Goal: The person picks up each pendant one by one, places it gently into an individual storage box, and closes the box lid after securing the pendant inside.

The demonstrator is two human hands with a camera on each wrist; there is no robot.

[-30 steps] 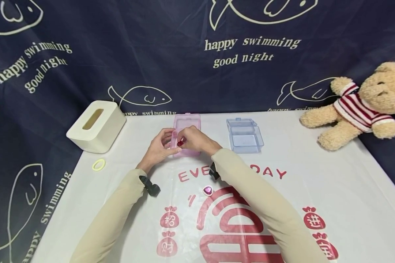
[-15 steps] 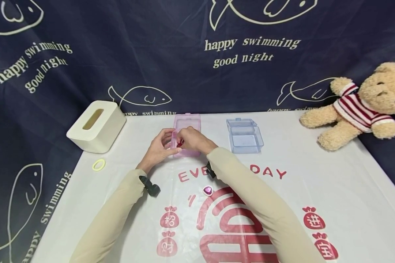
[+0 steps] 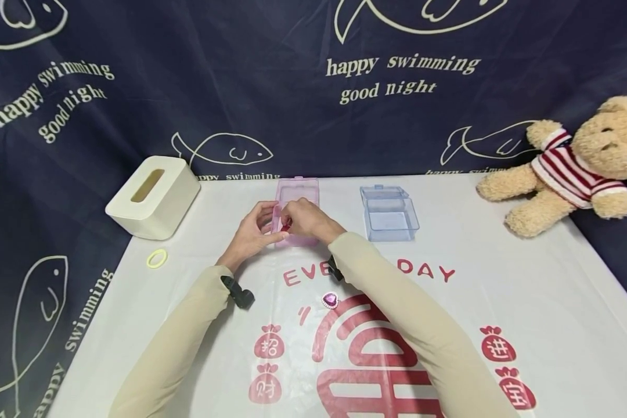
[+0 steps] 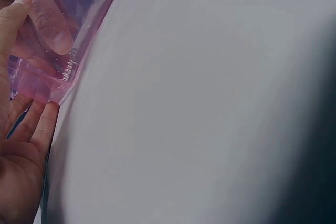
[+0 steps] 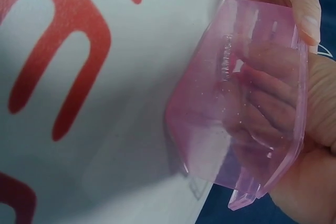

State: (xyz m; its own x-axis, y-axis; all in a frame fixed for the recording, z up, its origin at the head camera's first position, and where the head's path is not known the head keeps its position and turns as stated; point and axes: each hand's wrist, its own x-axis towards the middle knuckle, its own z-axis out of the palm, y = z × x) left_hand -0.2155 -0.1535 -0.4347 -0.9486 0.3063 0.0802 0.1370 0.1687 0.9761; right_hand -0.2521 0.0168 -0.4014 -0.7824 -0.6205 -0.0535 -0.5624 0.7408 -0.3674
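Observation:
The pink clear plastic box (image 3: 299, 190) stands at the table's far middle, its lid raised at the back. My left hand (image 3: 247, 238) holds its left end, fingers outside and thumb near the rim, as the left wrist view also shows. My right hand (image 3: 308, 220) reaches inside, fingers curled, pinching a red gem (image 3: 285, 228); the fingers hide most of it. Through the pink wall in the right wrist view, a studded edge (image 5: 227, 59) shows by the fingertips. A purple heart-shaped gem (image 3: 330, 300) with a beaded border lies on the table nearer me.
Right of the pink box stands a blue clear box (image 3: 390, 235) with its lid up. A white tissue box (image 3: 151, 203) and a yellow ring (image 3: 157, 259) are at the left. A teddy bear (image 3: 569, 174) sits at the far right against the dark curtain (image 3: 303, 116).
My right hand has moved slightly left and deeper into the pink box, and less of the red gem shows. The left hand keeps its hold; the head view has tilted slightly.

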